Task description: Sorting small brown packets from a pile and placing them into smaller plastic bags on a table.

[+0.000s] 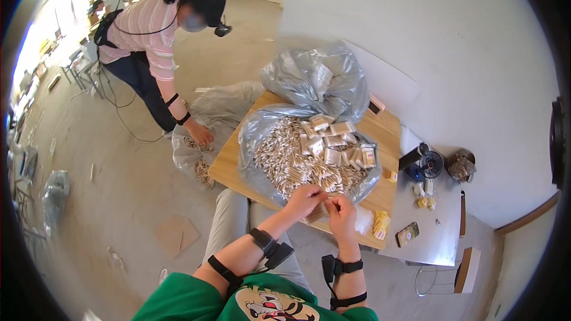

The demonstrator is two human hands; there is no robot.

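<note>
My left hand (pixel 304 200) and my right hand (pixel 342 217) meet at the near edge of the wooden table (pixel 229 169), fingers pinched together. Between and just below them hangs a small clear packet of cotton swabs (pixel 315 213), its top at my fingertips. Both hands seem to grip it, though the fingers partly hide its upper edge. Directly beyond lies a heap of loose cotton swabs (pixel 279 154) in an opened grey plastic bag (pixel 253 128). Several filled swab packets (pixel 333 141) rest on the right side of this heap.
Behind the heap stands another grey plastic bag (pixel 297 80). Yellow paper pieces (pixel 381 223) lie at the table's right corner. A side table holds a phone (pixel 408 235) and a small fan (pixel 430 164). To the left, a person (pixel 148 30) bends over a floor bag of swabs (pixel 202 172).
</note>
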